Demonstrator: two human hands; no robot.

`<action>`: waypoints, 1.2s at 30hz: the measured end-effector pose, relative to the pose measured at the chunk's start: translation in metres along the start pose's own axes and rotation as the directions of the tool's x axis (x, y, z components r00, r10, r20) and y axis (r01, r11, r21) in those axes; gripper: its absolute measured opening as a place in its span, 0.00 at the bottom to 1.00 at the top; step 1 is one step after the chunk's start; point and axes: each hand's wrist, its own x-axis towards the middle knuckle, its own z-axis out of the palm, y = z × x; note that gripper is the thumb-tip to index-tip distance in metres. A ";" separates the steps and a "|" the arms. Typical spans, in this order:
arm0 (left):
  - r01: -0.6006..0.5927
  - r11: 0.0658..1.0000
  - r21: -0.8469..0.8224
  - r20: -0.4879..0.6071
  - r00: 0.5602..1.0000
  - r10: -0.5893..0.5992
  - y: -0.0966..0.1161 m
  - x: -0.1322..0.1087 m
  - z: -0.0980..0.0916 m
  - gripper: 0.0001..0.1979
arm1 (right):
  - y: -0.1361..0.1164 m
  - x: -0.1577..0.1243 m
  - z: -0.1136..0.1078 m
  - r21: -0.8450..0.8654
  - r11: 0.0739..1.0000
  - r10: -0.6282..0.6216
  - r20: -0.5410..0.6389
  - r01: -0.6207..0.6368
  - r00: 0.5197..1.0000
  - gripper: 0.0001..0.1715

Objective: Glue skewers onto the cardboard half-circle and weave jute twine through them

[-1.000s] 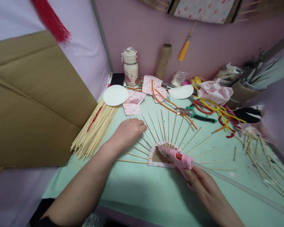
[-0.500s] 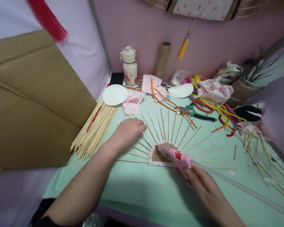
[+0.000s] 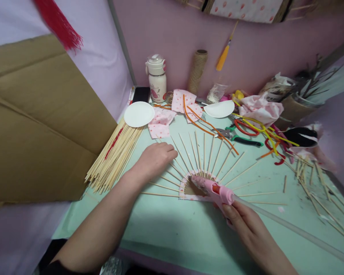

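Clenches right hand [image 3: 246, 225] grip on pink plastic glue gun [image 3: 215, 190], nozzle at pink half-round paper fan hub [image 3: 189, 190]. Rests left hand [image 3: 157, 158], grip released, on thin bamboo skewers [image 3: 204, 152] at hub's 10 o'clock.

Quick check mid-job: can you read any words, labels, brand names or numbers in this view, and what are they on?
No text here can be read.
On the white bottle: a reddish print on the front, too blurred to read.
On the crumpled packet at the right: dark print, too small to read.
On the pink glue gun: no lettering shows.
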 end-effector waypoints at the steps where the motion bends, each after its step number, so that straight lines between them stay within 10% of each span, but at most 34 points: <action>1: -0.001 1.000 0.002 0.000 1.000 0.001 0.000 0.000 0.000 0.07 | 0.001 -0.001 0.000 -0.002 1.000 0.006 -0.001 -0.006 1.000 0.25; 36: -0.017 1.000 -0.007 0.039 0.999 0.017 0.002 0.000 -0.002 0.07 | -0.005 -0.011 -0.010 -0.088 0.996 -0.029 0.023 0.031 0.999 0.24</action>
